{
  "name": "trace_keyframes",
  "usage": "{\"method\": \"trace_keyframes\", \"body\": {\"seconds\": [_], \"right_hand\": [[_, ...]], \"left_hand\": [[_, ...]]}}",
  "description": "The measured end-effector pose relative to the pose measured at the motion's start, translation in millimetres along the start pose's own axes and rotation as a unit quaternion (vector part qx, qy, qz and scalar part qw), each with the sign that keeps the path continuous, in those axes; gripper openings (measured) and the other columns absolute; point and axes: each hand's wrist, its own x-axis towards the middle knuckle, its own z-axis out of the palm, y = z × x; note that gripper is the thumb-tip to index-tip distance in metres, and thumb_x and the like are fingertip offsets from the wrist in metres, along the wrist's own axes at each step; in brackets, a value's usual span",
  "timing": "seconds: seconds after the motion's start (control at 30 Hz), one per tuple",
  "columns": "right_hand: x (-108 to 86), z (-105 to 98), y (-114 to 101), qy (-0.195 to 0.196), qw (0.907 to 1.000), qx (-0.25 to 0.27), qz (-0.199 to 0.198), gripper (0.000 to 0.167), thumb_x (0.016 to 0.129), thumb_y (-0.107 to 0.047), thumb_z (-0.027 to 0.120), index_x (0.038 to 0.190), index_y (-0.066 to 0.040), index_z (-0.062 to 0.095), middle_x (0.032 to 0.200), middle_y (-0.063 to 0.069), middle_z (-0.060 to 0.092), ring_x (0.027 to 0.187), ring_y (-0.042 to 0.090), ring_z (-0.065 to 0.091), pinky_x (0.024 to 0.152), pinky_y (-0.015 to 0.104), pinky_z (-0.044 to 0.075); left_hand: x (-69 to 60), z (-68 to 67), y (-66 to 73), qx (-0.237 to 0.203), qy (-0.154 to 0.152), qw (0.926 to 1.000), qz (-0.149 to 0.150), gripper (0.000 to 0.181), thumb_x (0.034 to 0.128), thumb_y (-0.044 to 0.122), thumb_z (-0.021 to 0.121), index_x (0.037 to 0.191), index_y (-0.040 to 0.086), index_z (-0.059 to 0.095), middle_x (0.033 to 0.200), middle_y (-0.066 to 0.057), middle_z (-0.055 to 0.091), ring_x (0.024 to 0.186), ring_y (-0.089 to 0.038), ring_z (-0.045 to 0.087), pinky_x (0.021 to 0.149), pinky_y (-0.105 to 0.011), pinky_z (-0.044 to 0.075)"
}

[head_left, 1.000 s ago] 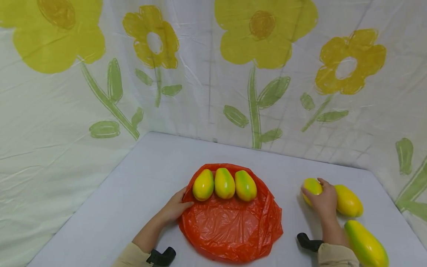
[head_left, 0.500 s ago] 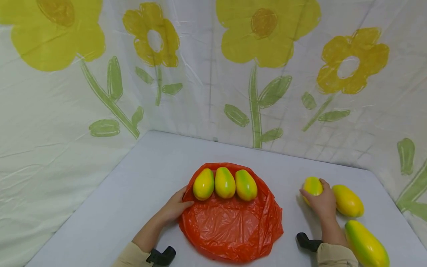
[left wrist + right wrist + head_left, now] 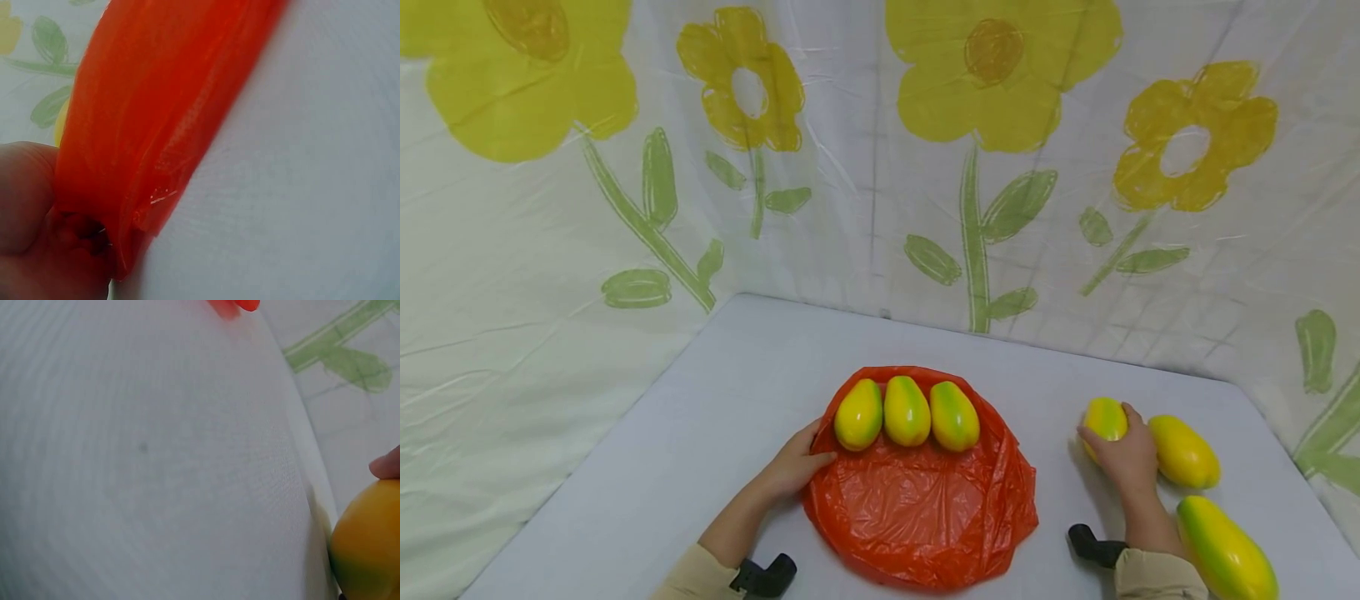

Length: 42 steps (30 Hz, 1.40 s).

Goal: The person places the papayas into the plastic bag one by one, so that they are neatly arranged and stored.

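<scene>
A red plastic bag (image 3: 917,508) lies spread on the table, its edge rolled into a low rim. Inside it, along the far side, sit three yellow-green papayas (image 3: 907,412) in a row. My left hand (image 3: 793,462) grips the bag's left rim; the left wrist view shows the thumb against the red plastic (image 3: 144,112). Over to the right, my right hand (image 3: 1126,450) holds another papaya (image 3: 1105,419) between thumb and fingers, at table level. Part of that fruit (image 3: 369,544) and one fingertip appear in the right wrist view.
Two more papayas lie right of my right hand: one (image 3: 1185,452) just beside it, a longer one (image 3: 1227,550) nearer the front, by the sleeve. White table (image 3: 760,358) surrounds the bag. A flower-printed curtain (image 3: 850,167) hangs behind the table and at its sides.
Almost nothing differs: the right hand and the papaya it holds have shifted very slightly, and the head view has drifted a little. The left hand stays on the bag's rim.
</scene>
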Motion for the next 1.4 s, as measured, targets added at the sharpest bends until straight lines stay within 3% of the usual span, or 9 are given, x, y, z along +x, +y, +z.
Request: {"method": "trace_keyframes", "body": {"seconds": [0.7, 1.1, 1.4], "right_hand": [[-3.7, -3.6, -6.0, -0.009, 0.9999, 0.0, -0.009, 0.087, 0.088, -0.039, 0.056, 0.149, -0.002, 0.006, 0.146, 0.032, 0.021, 0.124, 0.045, 0.028, 0.106, 0.062, 0.028], [-21.6, -5.1, -26.9, -0.012, 0.9985, -0.005, -0.053, 0.09, 0.087, -0.046, 0.056, 0.15, -0.005, 0.006, 0.147, 0.03, 0.023, 0.12, 0.043, 0.032, 0.101, 0.061, 0.034], [-36.2, 4.1, -34.8, -0.022, 0.9971, 0.029, -0.067, 0.088, 0.087, -0.044, 0.057, 0.15, -0.008, 0.007, 0.145, 0.028, 0.027, 0.113, 0.039, 0.036, 0.091, 0.054, 0.041]], "left_hand": [[1.0, -1.1, 2.2, 0.003, -0.003, 1.0, 0.001, 0.057, 0.0914, 0.006, 0.051, 0.145, 0.008, 0.03, 0.141, -0.018, 0.043, 0.101, -0.021, 0.061, 0.078, -0.036, 0.057], [1.1, -0.7, 0.8, 0.012, -0.002, 0.9999, 0.002, 0.057, 0.0913, 0.005, 0.05, 0.144, 0.007, 0.03, 0.141, -0.019, 0.043, 0.102, -0.022, 0.06, 0.08, -0.036, 0.057], [0.0, -0.5, 1.6, 0.008, 0.001, 1.0, 0.0, 0.057, 0.0911, 0.005, 0.05, 0.144, 0.006, 0.03, 0.141, -0.019, 0.043, 0.103, -0.022, 0.06, 0.08, -0.036, 0.057]]}}
